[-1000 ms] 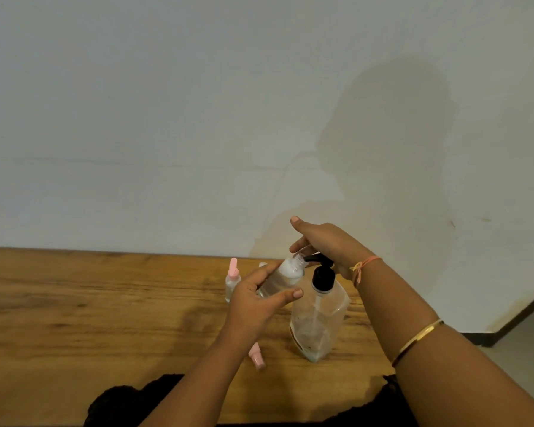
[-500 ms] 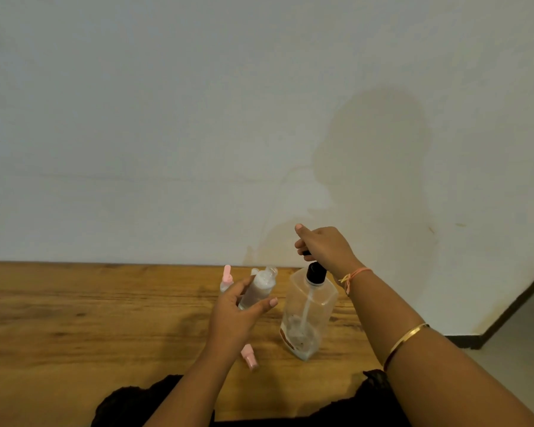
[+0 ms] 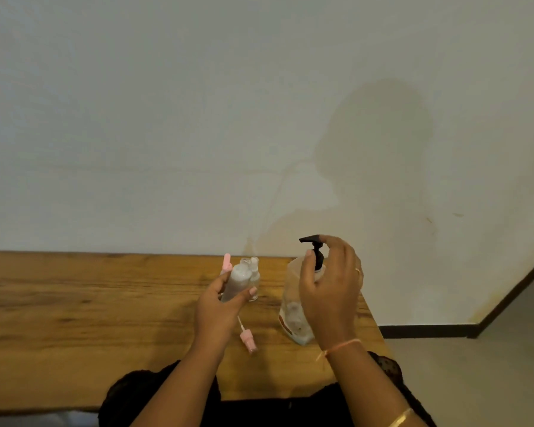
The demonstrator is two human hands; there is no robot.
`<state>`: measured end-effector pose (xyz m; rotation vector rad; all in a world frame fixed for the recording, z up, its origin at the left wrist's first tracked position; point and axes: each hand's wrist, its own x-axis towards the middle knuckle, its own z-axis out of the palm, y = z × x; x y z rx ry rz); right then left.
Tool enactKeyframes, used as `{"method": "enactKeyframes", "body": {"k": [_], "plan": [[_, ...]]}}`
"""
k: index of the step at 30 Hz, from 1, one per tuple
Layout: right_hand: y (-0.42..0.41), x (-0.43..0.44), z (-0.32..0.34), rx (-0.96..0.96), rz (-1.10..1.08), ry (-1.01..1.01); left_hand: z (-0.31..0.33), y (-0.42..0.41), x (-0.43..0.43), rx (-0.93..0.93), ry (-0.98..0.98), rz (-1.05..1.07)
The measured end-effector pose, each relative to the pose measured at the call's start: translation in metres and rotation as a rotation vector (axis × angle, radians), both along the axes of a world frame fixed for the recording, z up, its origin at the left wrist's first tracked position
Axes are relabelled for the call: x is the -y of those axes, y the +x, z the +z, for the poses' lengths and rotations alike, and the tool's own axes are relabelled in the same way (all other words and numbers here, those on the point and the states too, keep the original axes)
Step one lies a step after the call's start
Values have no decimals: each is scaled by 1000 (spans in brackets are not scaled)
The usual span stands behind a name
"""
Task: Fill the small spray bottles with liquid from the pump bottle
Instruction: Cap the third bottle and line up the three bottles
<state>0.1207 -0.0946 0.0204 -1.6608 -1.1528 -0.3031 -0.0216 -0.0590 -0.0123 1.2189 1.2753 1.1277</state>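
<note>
My left hand (image 3: 221, 306) grips a small clear spray bottle (image 3: 237, 280) with whitish liquid in it, uncapped and held upright above the table. Behind it stand an open empty small bottle (image 3: 254, 277) and a small bottle with a pink sprayer top (image 3: 227, 264). A loose pink sprayer cap (image 3: 248, 339) with its dip tube lies on the wood near my left wrist. The big clear pump bottle (image 3: 291, 306) with a black pump head (image 3: 312, 241) stands to the right. My right hand (image 3: 332, 291) hovers in front of it, fingers spread, index fingertip near the pump head.
The wooden table (image 3: 74, 309) runs along a white wall (image 3: 198, 118), and its right end lies just past the pump bottle. Grey floor (image 3: 475, 380) and a dark skirting strip are to the right. Dark clothing sits at the table's near edge.
My left hand carried the small bottle left, away from the pump spout, and turned it upright. My right hand let the pump head rise and loosened its fingers from it.
</note>
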Motion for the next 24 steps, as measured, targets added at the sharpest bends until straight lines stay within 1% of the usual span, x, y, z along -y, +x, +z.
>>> {"method": "enactKeyframes", "body": {"k": [2, 3, 5, 6, 8, 11, 12, 14, 17, 20, 22, 24], "plan": [[-8, 5, -14, 165, 37, 22, -2, 0, -4, -1, -12, 13], [-12, 5, -20, 237, 92, 5, -2, 0, -6, -8, -17, 17], [-20, 4, -30, 311, 233, -90, -5, -1, -10, -34, -30, 20], [-23, 2, -36, 300, 303, -180, -6, -1, -11, -43, -31, 21], [-26, -4, -51, 240, 430, -421, -7, -1, -13, -48, -37, 21], [-28, -15, -76, 278, 580, -812, -9, -3, -16, -35, -57, 17], [-30, -17, -82, 292, 614, -910, -10, -4, -16, -31, -60, 12], [-35, -20, -91, 323, 650, -1026, -10, -5, -16, -20, -65, 0], [-39, -20, -101, 404, 637, -1109, -10, -5, -16, -9, -79, -18], [-39, -20, -106, 439, 603, -1137, -10, -4, -15, -13, -89, -34], [-37, -21, -108, 398, 583, -1133, -10, -4, -15, -24, -89, -36], [-35, -21, -103, 291, 562, -1100, -12, -5, -15, -41, -87, -36]]}}
